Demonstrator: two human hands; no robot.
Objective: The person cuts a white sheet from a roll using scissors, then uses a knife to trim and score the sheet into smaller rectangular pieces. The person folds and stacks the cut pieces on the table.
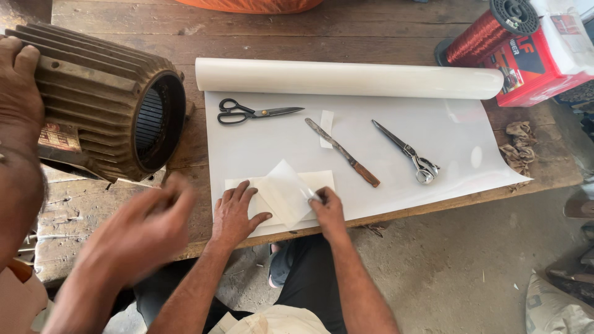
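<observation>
My left hand (236, 213) lay flat, fingers spread, on the cut paper piece (281, 192) at the near edge of the white sheet (383, 154), while my right hand (328, 210) pinched its folded corner, which could slip and crease crookedly.

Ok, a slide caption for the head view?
Left hand flat on paper piece, right hand folding it; scissors beyond.
</observation>
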